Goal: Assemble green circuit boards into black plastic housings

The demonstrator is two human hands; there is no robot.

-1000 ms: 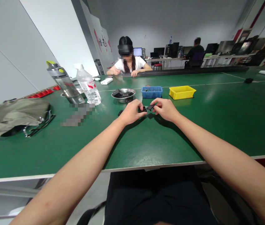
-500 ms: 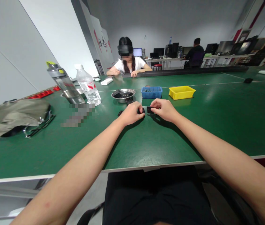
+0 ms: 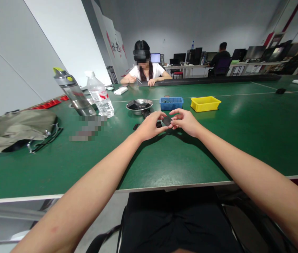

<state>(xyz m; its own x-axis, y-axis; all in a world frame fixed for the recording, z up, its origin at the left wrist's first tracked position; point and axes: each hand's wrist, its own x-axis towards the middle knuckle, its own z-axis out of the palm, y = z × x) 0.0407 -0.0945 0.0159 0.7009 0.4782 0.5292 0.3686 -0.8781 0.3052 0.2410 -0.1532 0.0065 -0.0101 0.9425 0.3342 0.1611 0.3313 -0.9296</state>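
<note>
A small flat black part [image 3: 167,120] is held just above the green table, between my two hands. My right hand [image 3: 187,122] pinches its right side with thumb and fingers. My left hand [image 3: 151,125] is curved around its left side, index finger at the top edge and thumb at the bottom. Another black piece [image 3: 159,124] lies by my left palm, partly covered. Left of the wrist is one more black piece [image 3: 136,127]. Behind my left hand stands a metal bowl [image 3: 137,111] with several black parts.
Past my hands are a blue bin [image 3: 171,105] with small items and a yellow bin [image 3: 205,104]. On the left stand a grey bottle [image 3: 76,96] and a clear water bottle [image 3: 101,96], near a bag [image 3: 19,128]. Across the table [image 3: 244,126] sits a person [image 3: 146,68].
My hands have come together. The black part in my right hand has turned its flat face toward me, and my left fingers have opened out and moved around it.
</note>
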